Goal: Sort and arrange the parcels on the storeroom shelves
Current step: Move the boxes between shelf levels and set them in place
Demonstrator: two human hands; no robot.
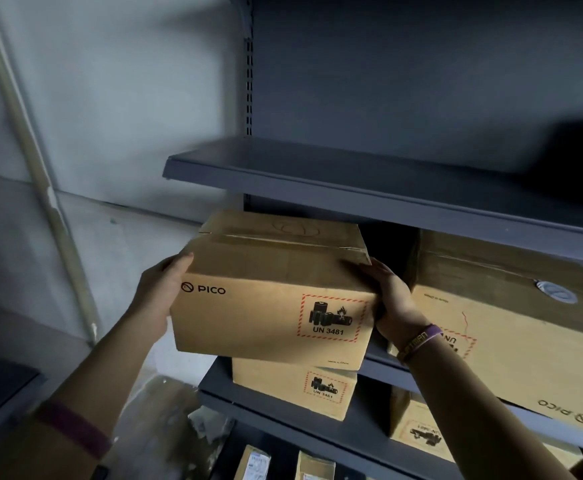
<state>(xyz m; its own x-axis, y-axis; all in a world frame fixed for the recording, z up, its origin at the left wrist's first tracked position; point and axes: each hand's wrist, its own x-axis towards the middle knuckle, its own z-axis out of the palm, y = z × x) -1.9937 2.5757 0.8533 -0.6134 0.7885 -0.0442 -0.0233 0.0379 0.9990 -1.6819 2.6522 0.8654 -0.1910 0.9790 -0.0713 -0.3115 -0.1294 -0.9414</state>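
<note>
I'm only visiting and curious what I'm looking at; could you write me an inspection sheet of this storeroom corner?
Surface: dark grey metal shelving, several tiers.
Job's things: brown cardboard PICO box, UN 3481 label, held tilted at the middle tier; larger cardboard box to its right; smaller labelled box below.
Clutter: crumpled wrapping on the floor; small packets lowest down.
Grippers: left hand and right hand press flat against the PICO box's sides.
Cables: nothing seen.
Surroundings: pale wall, pale slanting pipe, dim light.
</note>
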